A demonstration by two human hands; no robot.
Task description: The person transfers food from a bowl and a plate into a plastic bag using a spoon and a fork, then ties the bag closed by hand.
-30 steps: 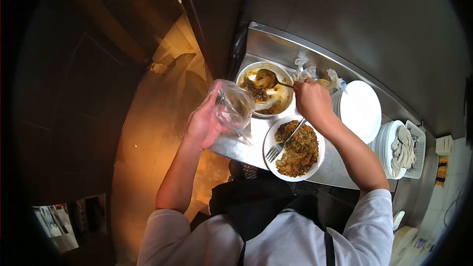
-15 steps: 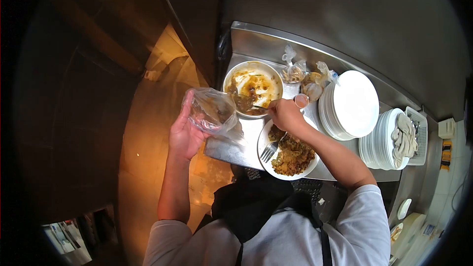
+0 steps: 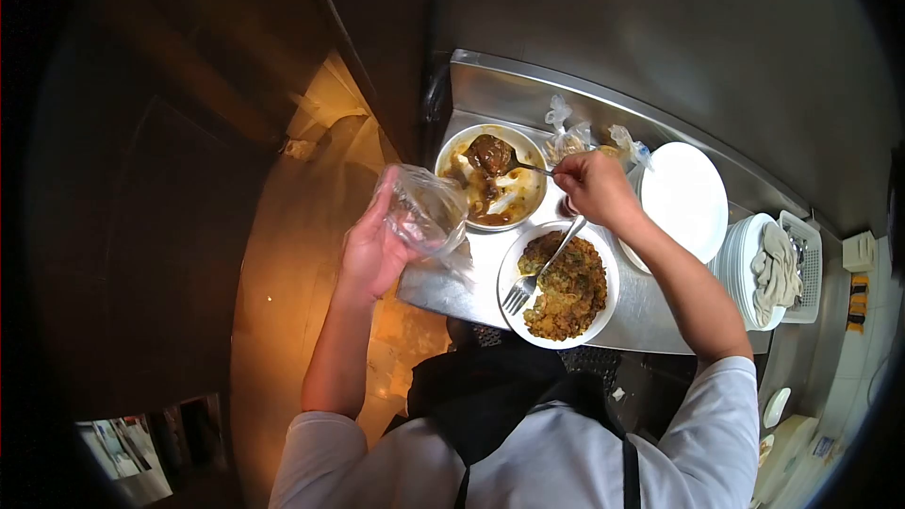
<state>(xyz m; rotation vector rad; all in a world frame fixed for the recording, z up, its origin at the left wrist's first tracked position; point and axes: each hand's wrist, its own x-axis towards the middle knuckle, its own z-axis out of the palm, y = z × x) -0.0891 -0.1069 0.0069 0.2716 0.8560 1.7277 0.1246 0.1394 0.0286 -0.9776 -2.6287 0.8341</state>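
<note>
My left hand (image 3: 370, 253) holds a clear plastic bag (image 3: 429, 210) just left of a white bowl (image 3: 517, 196); the fingers are partly hidden by the film. Brown sauce smears the inside of the bowl. With my right hand (image 3: 596, 187) closed around its handle, a spoon (image 3: 535, 169) carries a brown, saucy lump of food (image 3: 492, 155) over the bowl. Closer to me sits a white plate (image 3: 509, 275) of browned food (image 3: 568, 294). A fork (image 3: 549, 264) rests across that plate, tines toward the left.
Tied plastic bags (image 3: 570, 139) stand behind the bowl. Stacked white plates (image 3: 686, 198) rise to the right, beside another stack (image 3: 740, 264) with a cloth (image 3: 775, 264) on it. A white basket (image 3: 801, 287) holds utensils. The steel counter (image 3: 650, 316) ends at a raised back edge.
The spoon has risen from the bowl's near side toward its far side with the brown lump on it. My right hand moved up and right, uncovering more of the plate and fork.
</note>
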